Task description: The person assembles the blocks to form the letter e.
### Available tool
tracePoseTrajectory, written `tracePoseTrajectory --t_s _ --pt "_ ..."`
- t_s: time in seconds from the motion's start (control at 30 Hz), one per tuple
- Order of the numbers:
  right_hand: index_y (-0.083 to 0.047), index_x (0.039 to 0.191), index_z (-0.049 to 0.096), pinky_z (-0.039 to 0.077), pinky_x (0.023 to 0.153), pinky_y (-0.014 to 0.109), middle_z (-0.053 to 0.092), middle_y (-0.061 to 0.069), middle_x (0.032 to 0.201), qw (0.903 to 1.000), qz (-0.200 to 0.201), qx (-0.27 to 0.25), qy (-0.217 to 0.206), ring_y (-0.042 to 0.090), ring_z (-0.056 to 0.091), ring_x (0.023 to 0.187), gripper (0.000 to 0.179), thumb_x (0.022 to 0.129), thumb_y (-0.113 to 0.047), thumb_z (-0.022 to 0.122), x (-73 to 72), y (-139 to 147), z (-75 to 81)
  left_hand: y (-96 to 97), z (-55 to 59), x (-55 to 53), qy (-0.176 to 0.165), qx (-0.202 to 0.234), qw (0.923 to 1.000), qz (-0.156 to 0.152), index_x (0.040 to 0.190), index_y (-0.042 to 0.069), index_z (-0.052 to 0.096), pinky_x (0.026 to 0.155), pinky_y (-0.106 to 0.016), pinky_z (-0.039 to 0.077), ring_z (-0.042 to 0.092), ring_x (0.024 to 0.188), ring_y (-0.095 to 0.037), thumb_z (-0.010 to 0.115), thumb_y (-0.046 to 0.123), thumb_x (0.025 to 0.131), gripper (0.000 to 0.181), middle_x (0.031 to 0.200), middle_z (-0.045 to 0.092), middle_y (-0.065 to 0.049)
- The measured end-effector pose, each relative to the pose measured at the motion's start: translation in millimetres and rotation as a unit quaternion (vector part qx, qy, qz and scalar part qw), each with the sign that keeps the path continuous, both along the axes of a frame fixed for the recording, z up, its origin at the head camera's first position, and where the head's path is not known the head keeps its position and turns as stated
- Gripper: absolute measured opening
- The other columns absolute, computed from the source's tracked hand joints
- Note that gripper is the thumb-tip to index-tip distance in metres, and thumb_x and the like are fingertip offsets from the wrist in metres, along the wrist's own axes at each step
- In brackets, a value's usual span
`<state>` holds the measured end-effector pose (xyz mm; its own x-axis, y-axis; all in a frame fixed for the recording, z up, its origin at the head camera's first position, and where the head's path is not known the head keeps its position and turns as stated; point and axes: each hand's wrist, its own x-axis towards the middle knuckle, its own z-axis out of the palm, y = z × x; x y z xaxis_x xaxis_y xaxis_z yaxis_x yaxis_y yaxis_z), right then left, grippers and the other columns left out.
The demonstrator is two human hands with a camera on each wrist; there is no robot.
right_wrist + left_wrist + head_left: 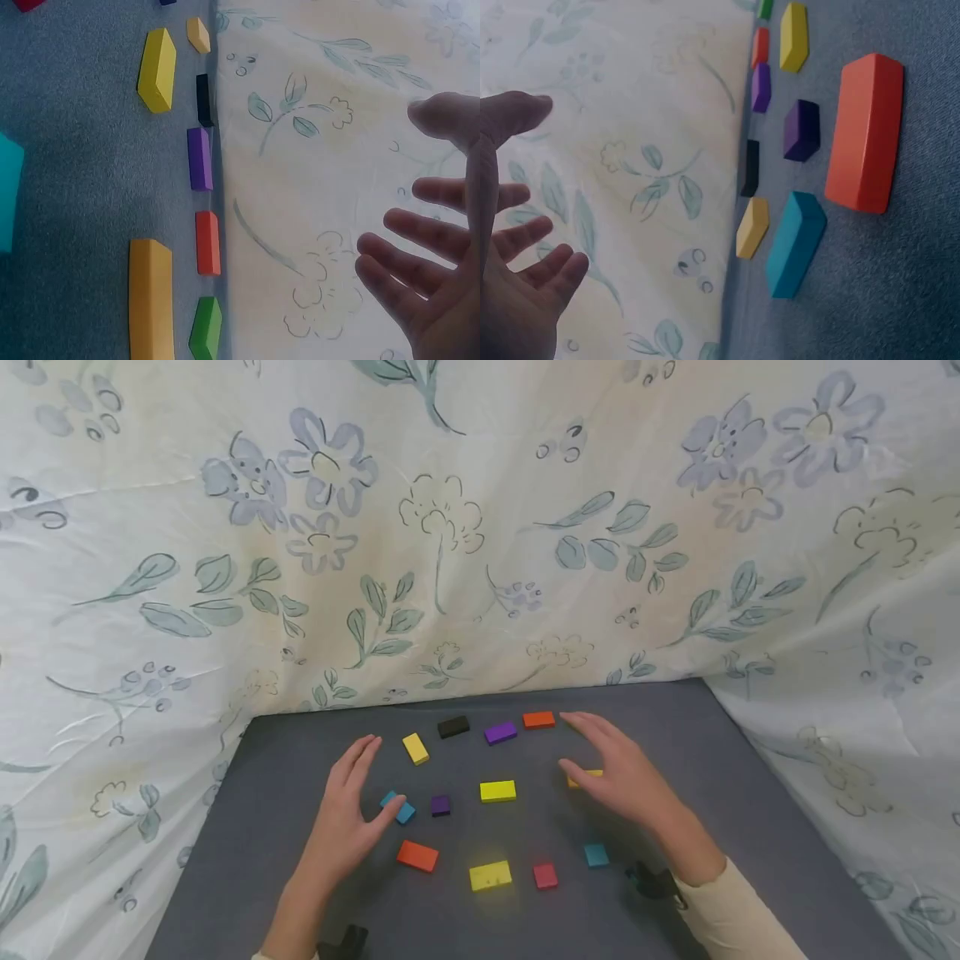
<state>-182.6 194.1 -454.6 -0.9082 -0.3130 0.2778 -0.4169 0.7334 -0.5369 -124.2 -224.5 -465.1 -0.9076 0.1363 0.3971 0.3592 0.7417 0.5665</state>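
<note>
My left hand (348,814) is raised over the left part of the dark table, fingers spread, holding nothing. Its thumb overlaps a blue block (403,812) in the head view; an orange-red block (417,856) and a small dark purple block (440,806) lie nearby. Over the right part, my right hand (626,768) is also spread and holds nothing. It partly covers an orange-yellow block (574,780), and its fingertips appear beside a red block (538,720). A green block (205,328) shows in the right wrist view but is hidden behind that hand in the head view.
Between the hands lie yellow blocks (498,791), a purple block (500,732) and a black block (453,727). Closer in are a pinkish-red block (545,876) and a teal block (596,855). Floral cloth (480,527) hangs behind and beside the table (300,760).
</note>
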Motion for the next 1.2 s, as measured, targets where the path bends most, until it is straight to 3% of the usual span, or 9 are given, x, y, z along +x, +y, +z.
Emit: tracePoseTrajectory --t_s 0.4,0.67,0.93,1.2 --pt "-0.019 0.159 0.056 0.047 0.111 0.065 0.057 0.009 0.157 0.9994 0.027 -0.005 -0.020 0.036 0.051 0.146 0.069 0.098 -0.035 0.083 -5.2 -17.8 -7.4 6.5 -15.6 -2.5 -0.036 0.013 0.9991 -0.020 0.167 0.013 0.042 0.114 -0.074 0.036 0.031 0.155 -0.042 0.088 0.026 0.095 0.086 0.171 0.035 -0.012" --pt "-0.021 0.159 0.056 0.054 0.104 0.060 0.058 0.008 0.155 0.9983 0.044 -0.006 -0.037 0.033 0.063 0.133 0.068 0.099 -0.038 0.082 -9.9 -27.2 -12.0 11.8 -22.3 -5.4 -0.063 0.018 0.9972 -0.036 0.167 0.012 0.041 0.116 -0.071 0.037 0.032 0.155 -0.040 0.086 0.028 0.096 0.085 0.170 0.036 -0.011" --pt "-0.023 0.156 0.059 0.057 0.101 0.053 0.061 0.002 0.148 0.9973 0.070 -0.009 -0.023 0.025 0.067 0.124 0.062 0.100 -0.037 0.081 -16.3 -33.2 -19.4 18.5 -24.9 -10.9 -0.093 0.000 0.9953 -0.027 0.166 0.009 0.043 0.117 -0.069 0.037 0.033 0.154 -0.040 0.085 0.030 0.097 0.083 0.168 0.039 -0.014" --pt "-0.024 0.154 0.061 0.056 0.101 0.056 0.058 0.004 0.153 0.9958 0.083 0.000 -0.038 0.030 0.066 0.126 0.059 0.100 -0.036 0.081 -15.9 -40.2 -26.5 25.3 -32.5 -11.6 -0.126 -0.006 0.9918 -0.025 0.165 0.011 0.045 0.117 -0.068 0.037 0.036 0.153 -0.041 0.085 0.031 0.097 0.081 0.168 0.039 -0.016"
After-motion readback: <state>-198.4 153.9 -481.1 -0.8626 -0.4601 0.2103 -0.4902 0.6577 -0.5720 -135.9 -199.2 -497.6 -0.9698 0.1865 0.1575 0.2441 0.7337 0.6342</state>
